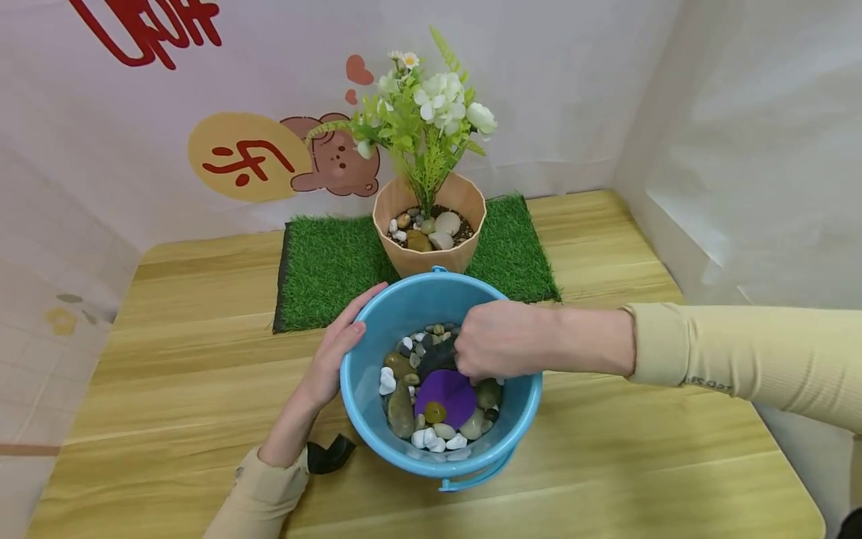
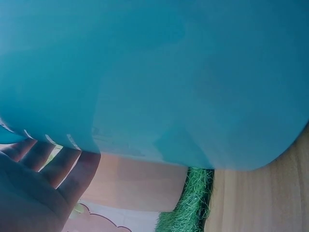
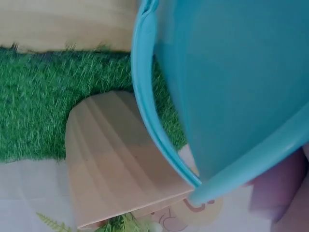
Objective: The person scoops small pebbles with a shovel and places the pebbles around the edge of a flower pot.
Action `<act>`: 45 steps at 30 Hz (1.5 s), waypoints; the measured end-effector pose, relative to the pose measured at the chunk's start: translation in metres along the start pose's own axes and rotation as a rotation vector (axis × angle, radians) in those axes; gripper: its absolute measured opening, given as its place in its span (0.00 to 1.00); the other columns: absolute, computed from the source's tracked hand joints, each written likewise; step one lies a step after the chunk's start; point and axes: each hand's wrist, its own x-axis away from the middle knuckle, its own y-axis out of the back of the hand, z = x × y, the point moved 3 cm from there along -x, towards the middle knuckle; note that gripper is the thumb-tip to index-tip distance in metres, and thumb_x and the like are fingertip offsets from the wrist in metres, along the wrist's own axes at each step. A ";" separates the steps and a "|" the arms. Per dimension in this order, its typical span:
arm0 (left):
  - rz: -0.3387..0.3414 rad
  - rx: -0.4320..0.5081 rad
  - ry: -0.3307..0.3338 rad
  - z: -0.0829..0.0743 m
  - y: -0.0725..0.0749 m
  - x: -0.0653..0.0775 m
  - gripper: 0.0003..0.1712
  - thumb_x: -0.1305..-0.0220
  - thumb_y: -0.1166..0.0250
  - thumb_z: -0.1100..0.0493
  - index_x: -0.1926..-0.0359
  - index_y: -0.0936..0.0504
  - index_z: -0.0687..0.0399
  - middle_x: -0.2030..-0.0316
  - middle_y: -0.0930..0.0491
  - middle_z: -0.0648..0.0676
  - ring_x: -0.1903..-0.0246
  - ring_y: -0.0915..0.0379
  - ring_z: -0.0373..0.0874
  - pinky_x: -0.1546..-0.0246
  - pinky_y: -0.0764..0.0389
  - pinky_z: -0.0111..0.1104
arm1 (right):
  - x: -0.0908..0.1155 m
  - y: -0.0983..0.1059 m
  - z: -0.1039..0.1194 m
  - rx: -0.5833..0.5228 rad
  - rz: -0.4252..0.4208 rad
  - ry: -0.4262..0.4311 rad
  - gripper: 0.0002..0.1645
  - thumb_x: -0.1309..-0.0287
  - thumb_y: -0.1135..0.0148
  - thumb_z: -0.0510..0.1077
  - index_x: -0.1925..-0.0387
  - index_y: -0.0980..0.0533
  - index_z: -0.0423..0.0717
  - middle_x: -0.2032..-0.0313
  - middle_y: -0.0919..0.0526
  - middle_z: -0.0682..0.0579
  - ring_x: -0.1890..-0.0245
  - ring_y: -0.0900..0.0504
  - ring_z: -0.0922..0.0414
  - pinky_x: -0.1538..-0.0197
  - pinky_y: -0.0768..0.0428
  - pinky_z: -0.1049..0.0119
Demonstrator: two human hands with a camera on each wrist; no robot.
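Observation:
A light blue bucket (image 1: 355, 428) stands on the table, with pebbles and stones of several colours in its bottom. My left hand (image 1: 337, 348) rests against the bucket's left side; its fingers lie fairly straight along the outer wall in the left wrist view. Inside the rim, my right hand (image 1: 501, 338) is curled into a fist above the stones. From beneath it shows a purple scoop-like piece (image 1: 447, 389), with a yellow-brown pebble (image 1: 435, 412) on it. The fist seems to grip this piece, though its handle is hidden. A dark stone-like thing (image 1: 436, 358) lies beside the fist.
Behind the bucket, a beige flowerpot (image 1: 431, 260) with white flowers (image 1: 441, 101) stands on a green turf mat (image 1: 337, 269). A black curved object (image 1: 330, 455) is by the left wrist. The bucket's handle (image 1: 478, 479) hangs at the front. Walls close off the back and sides.

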 end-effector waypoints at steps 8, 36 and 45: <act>-0.003 0.013 0.016 0.001 0.002 0.002 0.29 0.28 0.63 0.56 0.27 0.45 0.46 0.31 0.38 0.61 0.38 0.30 0.37 0.44 0.23 0.37 | -0.005 -0.004 -0.004 -0.138 0.055 -0.050 0.20 0.43 0.42 0.61 0.86 0.24 0.62 0.82 0.17 0.62 0.83 0.23 0.59 0.74 0.25 0.65; 0.010 -0.006 0.015 -0.001 0.000 0.001 0.30 0.28 0.63 0.55 0.27 0.46 0.47 0.31 0.40 0.61 0.38 0.31 0.38 0.43 0.24 0.41 | 0.008 0.001 -0.014 -0.236 -0.016 0.013 0.18 0.42 0.44 0.64 0.80 0.20 0.65 0.82 0.17 0.65 0.81 0.20 0.64 0.74 0.24 0.67; -0.011 -0.019 0.003 -0.001 0.000 0.001 0.29 0.28 0.62 0.56 0.27 0.44 0.45 0.32 0.38 0.61 0.38 0.30 0.41 0.43 0.23 0.44 | 0.015 0.007 -0.024 -0.329 -0.030 -0.018 0.17 0.42 0.43 0.65 0.75 0.18 0.63 0.78 0.15 0.66 0.77 0.18 0.65 0.72 0.22 0.68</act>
